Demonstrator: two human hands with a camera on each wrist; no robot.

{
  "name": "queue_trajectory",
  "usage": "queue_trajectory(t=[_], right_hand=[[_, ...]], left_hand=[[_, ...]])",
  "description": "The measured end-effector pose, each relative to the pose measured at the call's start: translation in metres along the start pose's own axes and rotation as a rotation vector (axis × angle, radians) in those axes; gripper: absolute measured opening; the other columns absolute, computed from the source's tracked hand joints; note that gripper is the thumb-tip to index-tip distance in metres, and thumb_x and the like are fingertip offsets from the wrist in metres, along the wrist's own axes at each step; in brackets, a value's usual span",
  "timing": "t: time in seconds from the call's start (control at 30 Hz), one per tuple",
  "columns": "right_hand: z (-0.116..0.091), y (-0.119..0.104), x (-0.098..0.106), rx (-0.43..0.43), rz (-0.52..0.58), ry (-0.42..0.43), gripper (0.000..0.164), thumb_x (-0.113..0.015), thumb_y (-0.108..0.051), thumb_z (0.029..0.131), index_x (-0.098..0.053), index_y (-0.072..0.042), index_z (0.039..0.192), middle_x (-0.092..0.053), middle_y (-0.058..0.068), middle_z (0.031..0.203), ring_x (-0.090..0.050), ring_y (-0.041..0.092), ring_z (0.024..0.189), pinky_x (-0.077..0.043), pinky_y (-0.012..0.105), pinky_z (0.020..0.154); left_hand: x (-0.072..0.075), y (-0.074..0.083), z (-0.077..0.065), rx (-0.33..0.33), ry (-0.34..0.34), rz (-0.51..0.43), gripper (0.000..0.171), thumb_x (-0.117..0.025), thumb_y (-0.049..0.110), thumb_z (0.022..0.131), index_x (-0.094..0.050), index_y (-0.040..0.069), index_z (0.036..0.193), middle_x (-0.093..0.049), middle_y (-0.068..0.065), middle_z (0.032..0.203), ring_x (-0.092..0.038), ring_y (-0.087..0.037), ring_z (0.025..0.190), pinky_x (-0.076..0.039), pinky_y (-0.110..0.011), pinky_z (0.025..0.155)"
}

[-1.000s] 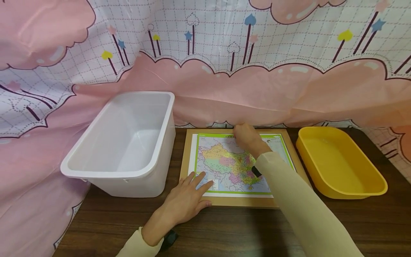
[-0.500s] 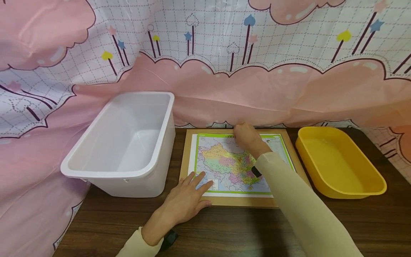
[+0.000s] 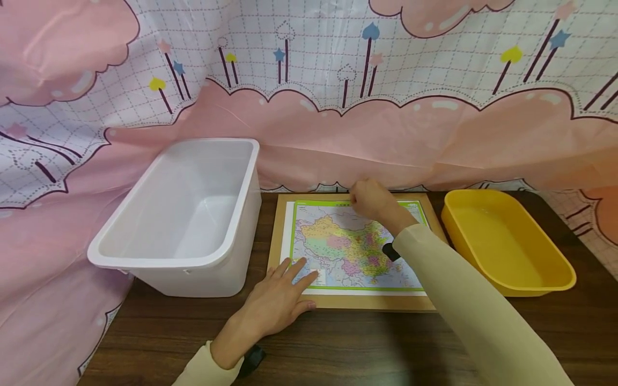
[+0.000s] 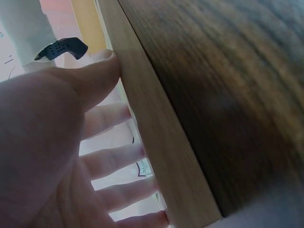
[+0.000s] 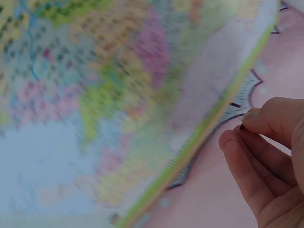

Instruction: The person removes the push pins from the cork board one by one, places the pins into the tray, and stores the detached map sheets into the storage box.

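Note:
A colourful map (image 3: 333,244) with a green border lies over white paper on a tan wooden board (image 3: 369,302). My left hand (image 3: 272,301) rests flat on the near left corner with its fingers spread, the thumb by the front edge of the board. At the far edge of the map, my right hand (image 3: 374,202) pinches a tiny pin (image 5: 241,121) between thumb and fingertip; its thin tip shows in the right wrist view, close beside the green border. Most of the pin is hidden by the fingers.
A deep white tub (image 3: 236,214) stands left of the board. To its right sits a shallow yellow tray (image 3: 512,236). The dark wooden table (image 3: 338,348) backs onto a pink patterned cloth (image 3: 309,139).
My right hand has risen slightly at the far edge, and its forearm has swung a little to the right. The head view has shifted slightly. My left hand stays on the near left corner.

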State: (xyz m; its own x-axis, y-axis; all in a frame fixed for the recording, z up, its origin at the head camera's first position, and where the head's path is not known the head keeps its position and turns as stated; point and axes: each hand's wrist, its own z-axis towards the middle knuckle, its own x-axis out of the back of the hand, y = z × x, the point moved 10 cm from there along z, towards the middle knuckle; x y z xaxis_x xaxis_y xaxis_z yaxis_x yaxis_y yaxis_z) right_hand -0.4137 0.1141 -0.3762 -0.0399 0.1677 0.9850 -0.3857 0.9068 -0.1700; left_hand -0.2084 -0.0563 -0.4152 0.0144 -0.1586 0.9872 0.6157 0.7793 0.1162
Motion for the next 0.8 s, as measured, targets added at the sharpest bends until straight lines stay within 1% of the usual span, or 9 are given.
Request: queue_trajectory(t=[0.07,0.13,0.23,0.33,0.37,0.43,0.53,0.7,0.8], right_hand=[[-0.003,-0.006,0.009,0.028,-0.002,0.01,0.043,-0.057,0.004,0.093,-0.045,-0.017,0.058,-0.036,-0.002,0.064,-0.037,0.018,0.065,-0.035,0.033,0.063],[-0.006,-0.012,0.018,0.059,-0.006,0.023,0.043,-0.055,0.006,0.092,-0.041,-0.017,0.059,-0.029,-0.002,0.066,-0.03,0.017,0.064,-0.03,0.032,0.062],[-0.013,-0.02,0.032,0.1,-0.024,0.063,0.037,-0.057,0.007,0.091,-0.047,-0.015,0.062,-0.033,-0.001,0.068,-0.031,0.017,0.066,-0.03,0.033,0.063],[-0.019,-0.024,0.041,0.119,-0.043,0.095,0.032,-0.06,0.006,0.09,-0.058,-0.013,0.066,-0.041,0.0,0.07,-0.039,0.018,0.069,-0.035,0.033,0.066],[-0.021,-0.025,0.044,0.124,-0.046,0.101,0.031,-0.06,0.006,0.09,-0.059,-0.013,0.066,-0.042,0.0,0.07,-0.04,0.019,0.07,-0.036,0.033,0.066],[-0.025,-0.026,0.047,0.123,-0.048,0.095,0.032,-0.058,0.006,0.091,-0.057,-0.013,0.065,-0.038,0.001,0.069,-0.038,0.019,0.069,-0.034,0.034,0.066],[-0.03,-0.026,0.051,0.117,-0.047,0.089,0.031,-0.058,0.005,0.092,-0.058,-0.013,0.066,-0.04,0.001,0.069,-0.04,0.02,0.07,-0.035,0.034,0.066],[-0.036,-0.019,0.055,0.089,-0.043,0.084,0.023,-0.06,0.002,0.093,-0.072,-0.01,0.078,-0.062,0.006,0.079,-0.052,0.022,0.075,-0.044,0.034,0.069],[-0.04,-0.012,0.057,0.08,-0.034,0.081,0.022,-0.06,0.002,0.093,-0.073,-0.009,0.08,-0.064,0.008,0.08,-0.053,0.022,0.075,-0.045,0.034,0.068]], left_hand=[[0.001,0.001,0.0,-0.004,0.004,0.004,0.057,-0.068,0.048,0.102,-0.06,0.019,0.15,-0.053,-0.017,0.161,-0.053,-0.047,0.145,-0.056,-0.064,0.104],[0.002,0.001,-0.001,-0.009,0.007,0.007,0.056,-0.068,0.047,0.102,-0.061,0.019,0.15,-0.053,-0.017,0.16,-0.053,-0.047,0.144,-0.056,-0.063,0.104],[0.001,0.001,-0.001,-0.011,0.006,0.006,0.057,-0.067,0.048,0.102,-0.061,0.019,0.15,-0.052,-0.017,0.161,-0.053,-0.047,0.144,-0.056,-0.064,0.104],[-0.001,0.0,-0.001,-0.008,0.002,0.003,0.057,-0.066,0.049,0.102,-0.06,0.019,0.151,-0.052,-0.016,0.161,-0.053,-0.047,0.145,-0.055,-0.065,0.104],[-0.001,0.0,-0.001,-0.007,0.0,0.003,0.057,-0.066,0.05,0.103,-0.06,0.019,0.151,-0.052,-0.016,0.162,-0.052,-0.047,0.145,-0.055,-0.066,0.104],[-0.002,0.0,0.0,-0.005,-0.001,0.002,0.057,-0.065,0.05,0.103,-0.06,0.019,0.151,-0.051,-0.016,0.162,-0.052,-0.047,0.146,-0.055,-0.066,0.104],[-0.002,-0.001,0.0,-0.002,-0.003,0.005,0.057,-0.065,0.05,0.103,-0.06,0.019,0.151,-0.051,-0.016,0.162,-0.052,-0.047,0.146,-0.055,-0.065,0.104],[-0.002,-0.001,0.0,0.0,-0.009,-0.005,0.057,-0.065,0.049,0.103,-0.06,0.019,0.151,-0.051,-0.017,0.162,-0.052,-0.047,0.146,-0.054,-0.066,0.105],[-0.002,0.0,0.001,-0.001,-0.009,-0.006,0.057,-0.065,0.049,0.103,-0.06,0.019,0.151,-0.051,-0.017,0.162,-0.052,-0.048,0.146,-0.054,-0.066,0.106]])
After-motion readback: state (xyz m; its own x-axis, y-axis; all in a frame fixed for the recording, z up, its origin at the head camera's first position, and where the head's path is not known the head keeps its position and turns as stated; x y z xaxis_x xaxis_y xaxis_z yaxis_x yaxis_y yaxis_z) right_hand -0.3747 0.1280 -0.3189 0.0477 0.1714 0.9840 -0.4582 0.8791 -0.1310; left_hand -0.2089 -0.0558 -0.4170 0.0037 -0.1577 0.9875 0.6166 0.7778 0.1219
